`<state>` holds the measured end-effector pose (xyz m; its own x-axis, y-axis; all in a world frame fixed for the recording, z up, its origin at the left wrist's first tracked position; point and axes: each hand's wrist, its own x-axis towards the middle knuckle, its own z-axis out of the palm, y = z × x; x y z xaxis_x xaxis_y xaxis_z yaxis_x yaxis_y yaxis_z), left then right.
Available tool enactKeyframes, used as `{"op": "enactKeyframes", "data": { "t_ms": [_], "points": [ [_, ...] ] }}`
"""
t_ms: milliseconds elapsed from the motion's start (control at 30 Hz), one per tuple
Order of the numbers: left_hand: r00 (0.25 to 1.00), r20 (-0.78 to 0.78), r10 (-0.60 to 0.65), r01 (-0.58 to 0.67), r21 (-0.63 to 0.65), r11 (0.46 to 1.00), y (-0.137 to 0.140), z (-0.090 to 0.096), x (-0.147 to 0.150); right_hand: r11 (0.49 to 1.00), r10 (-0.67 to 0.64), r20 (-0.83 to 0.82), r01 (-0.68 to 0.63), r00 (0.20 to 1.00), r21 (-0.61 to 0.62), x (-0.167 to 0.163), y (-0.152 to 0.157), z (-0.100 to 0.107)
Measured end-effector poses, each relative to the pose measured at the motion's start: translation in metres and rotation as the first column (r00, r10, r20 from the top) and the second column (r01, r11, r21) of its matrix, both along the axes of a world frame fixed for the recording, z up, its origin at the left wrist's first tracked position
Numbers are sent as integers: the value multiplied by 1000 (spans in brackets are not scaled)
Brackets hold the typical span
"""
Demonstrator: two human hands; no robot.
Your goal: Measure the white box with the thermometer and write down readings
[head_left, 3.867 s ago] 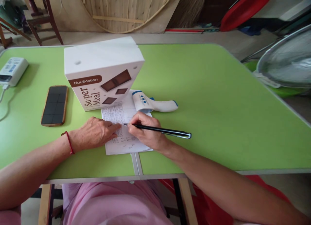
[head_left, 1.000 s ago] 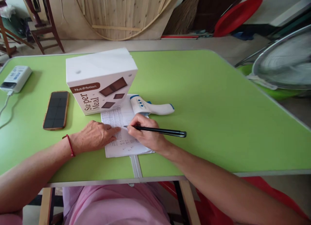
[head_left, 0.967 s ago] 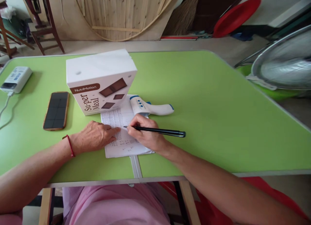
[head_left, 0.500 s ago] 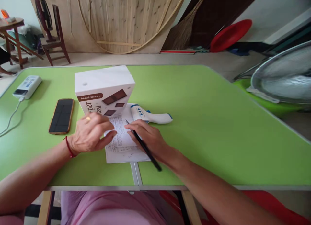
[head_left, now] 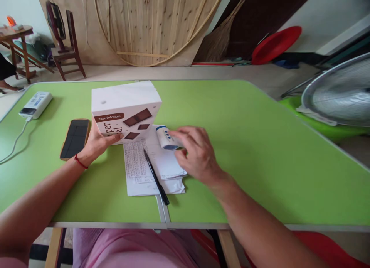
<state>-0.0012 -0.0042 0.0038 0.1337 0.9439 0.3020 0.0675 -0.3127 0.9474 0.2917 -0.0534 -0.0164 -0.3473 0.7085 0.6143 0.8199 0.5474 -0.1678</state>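
My left hand (head_left: 100, 142) grips the lower left corner of a white box (head_left: 125, 92) marked NutriMotion, with the thumb across its printed front. The box stands upright on the green table. My right hand (head_left: 198, 154) is curled over the handle of a white and blue infrared thermometer (head_left: 165, 135), fingers and thumb closing round it. Its head with blue buttons shows left of the fingers; the handle is hidden. Below lie handwritten paper sheets (head_left: 135, 187), and a black pen (head_left: 156, 177) rests across them.
A phone (head_left: 75, 139) in a brown case lies left of the box. Farther left is a white power bank (head_left: 36, 105) with a cable (head_left: 19, 135). A fan (head_left: 341, 94) stands beyond the table's right edge. A wooden chair (head_left: 68, 52) is in the background.
The pen has left my right hand and lies on the papers; that hand has moved right onto the thermometer's handle. My left hand has moved from above the papers onto the box.
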Motion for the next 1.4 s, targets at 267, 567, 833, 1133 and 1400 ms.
{"op": "enactKeyframes", "data": {
  "t_ms": [267, 567, 833, 1133, 1400],
  "points": [
    [992, -26, 122, -122, 5, 993, -2, 7, -4, 919, -111, 208, 180, 972, -352, 25, 17, -16],
    [990, 141, -9, 33, -165, 986, -14, 7, -1, 890, -194, -765, -217, 614, -400, -4, -14, 44],
    [995, 40, -94, 102, -287, 952, -23, 6, 1, 451, -310, -890, -773, 333, -447, -74, -46, 80],
    [980, 41, -195, 198, -309, 930, -21, 14, -6, 415, -354, -892, -807, 282, -420, -94, -34, 67],
    [947, 145, -288, 320, -323, 890, -23, 11, -8, 275, -422, -894, -919, 147, -281, -97, -29, 63]
  ]
}}
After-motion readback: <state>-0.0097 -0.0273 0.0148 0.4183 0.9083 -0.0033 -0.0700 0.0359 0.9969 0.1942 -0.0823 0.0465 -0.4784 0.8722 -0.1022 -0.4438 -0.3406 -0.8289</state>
